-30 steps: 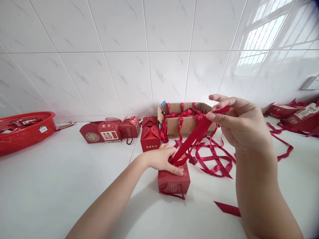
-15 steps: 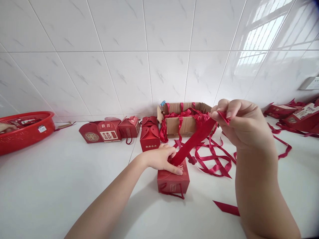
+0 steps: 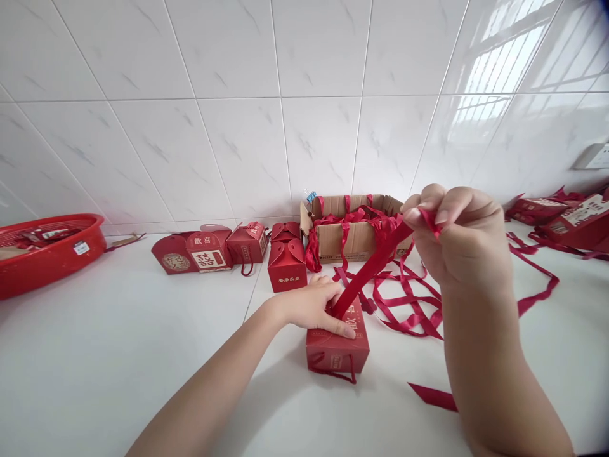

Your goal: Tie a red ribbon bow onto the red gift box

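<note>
A red gift box (image 3: 339, 349) printed with gold characters lies on the white worktop, a cord handle drooping from its near end. My left hand (image 3: 318, 306) is closed round its upper part, thumb across the printed top. From under those fingers a red satin ribbon (image 3: 371, 273) rises taut to the upper right. Its other end is pinched between thumb and fingertips of my right hand (image 3: 450, 231), held up above the worktop. Where the ribbon meets the box is hidden by my left hand.
Behind stands a cardboard box (image 3: 359, 240) full of ribbons. Loose ribbons (image 3: 413, 311) tangle beside the gift box, and a ribbon end (image 3: 432, 397) lies nearer. More red boxes (image 3: 288, 266) line the tiled wall. A red plastic basket (image 3: 57, 257) sits far left.
The gift box under my left hand has shifted slightly right and turned a little. My right hand still pulls the ribbon up, and the ribbon looks narrower. A hand in the basket has drawn back.
</note>
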`<state>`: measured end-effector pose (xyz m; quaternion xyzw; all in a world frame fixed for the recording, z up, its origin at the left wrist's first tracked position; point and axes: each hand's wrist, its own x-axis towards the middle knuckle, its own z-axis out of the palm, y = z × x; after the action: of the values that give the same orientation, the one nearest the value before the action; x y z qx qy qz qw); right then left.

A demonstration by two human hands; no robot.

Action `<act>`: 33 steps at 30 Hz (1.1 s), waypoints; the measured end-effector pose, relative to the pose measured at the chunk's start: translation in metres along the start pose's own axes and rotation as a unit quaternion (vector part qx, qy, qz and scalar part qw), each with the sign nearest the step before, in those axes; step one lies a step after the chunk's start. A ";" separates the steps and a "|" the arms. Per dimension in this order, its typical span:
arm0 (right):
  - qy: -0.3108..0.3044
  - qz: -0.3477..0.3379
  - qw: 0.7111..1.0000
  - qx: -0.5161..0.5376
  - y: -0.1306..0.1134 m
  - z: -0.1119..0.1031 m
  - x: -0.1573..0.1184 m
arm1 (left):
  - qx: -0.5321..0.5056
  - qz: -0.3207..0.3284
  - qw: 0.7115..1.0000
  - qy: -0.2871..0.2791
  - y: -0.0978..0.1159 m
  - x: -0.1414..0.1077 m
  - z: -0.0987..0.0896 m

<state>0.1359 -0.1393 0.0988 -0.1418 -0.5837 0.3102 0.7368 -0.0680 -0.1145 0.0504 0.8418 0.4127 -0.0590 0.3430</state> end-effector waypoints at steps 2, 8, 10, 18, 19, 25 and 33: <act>0.019 -0.017 1.000 -0.002 -0.001 0.000 0.000 | -0.007 0.008 1.000 -0.007 0.003 0.001 0.004; 0.048 -0.013 0.999 -0.012 -0.002 0.004 0.001 | -0.040 0.035 0.998 -0.014 0.010 0.000 0.015; 0.055 0.011 0.998 -0.014 0.001 0.004 0.002 | -0.040 0.038 0.998 -0.010 0.013 -0.002 0.016; 0.049 0.076 0.994 0.063 0.010 0.006 0.002 | -0.025 0.039 0.999 -0.001 0.026 -0.006 0.023; 0.048 0.085 0.993 0.072 0.009 0.007 0.002 | -0.029 0.036 0.999 -0.004 0.026 -0.006 0.023; 0.019 0.132 0.987 0.094 0.004 0.006 0.001 | -0.032 0.039 0.999 -0.010 0.022 -0.003 0.022; -0.003 0.134 0.987 0.094 -0.002 -0.007 0.004 | -0.019 0.041 0.999 -0.025 0.022 -0.003 0.021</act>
<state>0.1438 -0.1375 0.1011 -0.1481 -0.5301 0.4600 0.6968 -0.0502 -0.1394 0.0470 0.8495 0.3702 -0.0584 0.3713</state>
